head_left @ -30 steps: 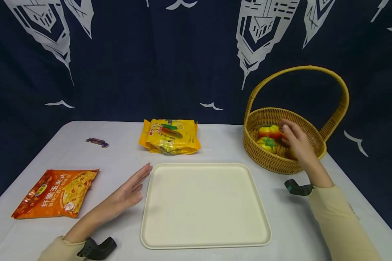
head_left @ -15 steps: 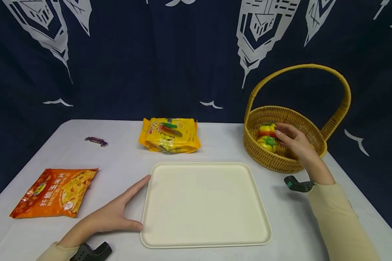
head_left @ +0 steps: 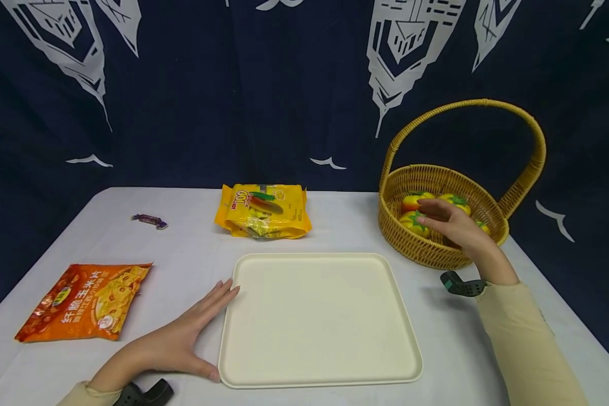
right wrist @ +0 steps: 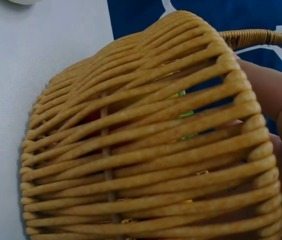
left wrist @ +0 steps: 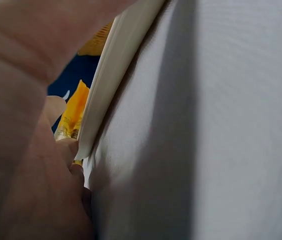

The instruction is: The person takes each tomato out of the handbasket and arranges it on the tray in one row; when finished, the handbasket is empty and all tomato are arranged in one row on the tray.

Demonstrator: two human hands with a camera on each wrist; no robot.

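Note:
My left hand [head_left: 182,338] lies along the left edge of a cream rectangular tray [head_left: 320,384], thumb and fingers spread. Its fingertips overlap the rim near the far corner, and the thumb tip is at the near corner. In the left wrist view the tray's side [left wrist: 111,75] runs close beside the palm. My right hand [head_left: 459,228] reaches into a handled wicker basket [head_left: 411,248], fingers loosely bent over a yellow fruit-like thing [head_left: 413,224] with a green star-shaped top. A red-and-yellow one [head_left: 411,203] sits behind it. Basket weave [right wrist: 146,150] hides the right fingertips in the right wrist view.
A yellow snack packet [head_left: 264,211] lies behind the tray. Towards the left are an orange snack bag [head_left: 83,301] and a small purple wrapped candy [head_left: 149,220]. More yellow-green things, one a yellow fruit [head_left: 455,203], sit deeper in the basket. The arched handle [head_left: 484,103] rises above it.
My left hand has spread its fingers and come against the tray's left edge. My right hand has moved left and lower inside the basket, and more of the yellow-green things show behind it.

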